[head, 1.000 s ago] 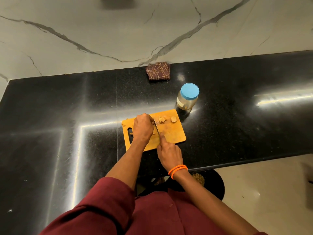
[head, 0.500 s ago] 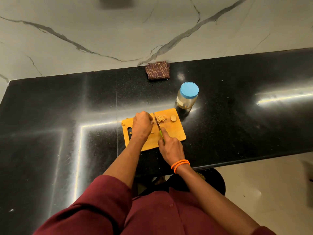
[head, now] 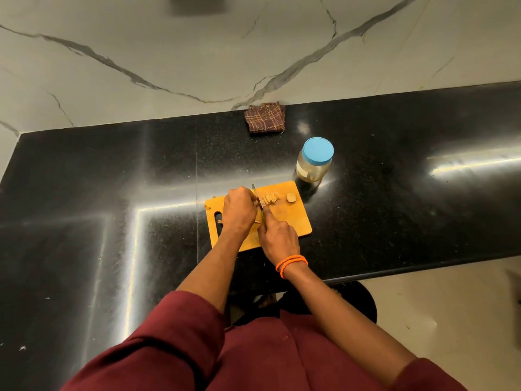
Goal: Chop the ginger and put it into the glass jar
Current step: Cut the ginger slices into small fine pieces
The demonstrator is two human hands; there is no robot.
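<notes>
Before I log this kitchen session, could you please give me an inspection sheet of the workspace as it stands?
Surface: glossy black counter, glare streaks.
Job's things: ginger slices and a separate ginger chunk on the wooden cutting board; glass jar behind the board, blue lid on.
Clutter: folded checked cloth by the wall.
Grippers: left hand steadies the ginger; right hand grips the knife.
Cables: nothing seen.
Surroundings: marble wall; pale floor.

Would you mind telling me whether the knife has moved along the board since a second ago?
Yes. The knife has moved away from the person, its tip now reaching the cutting board's far edge.
</notes>
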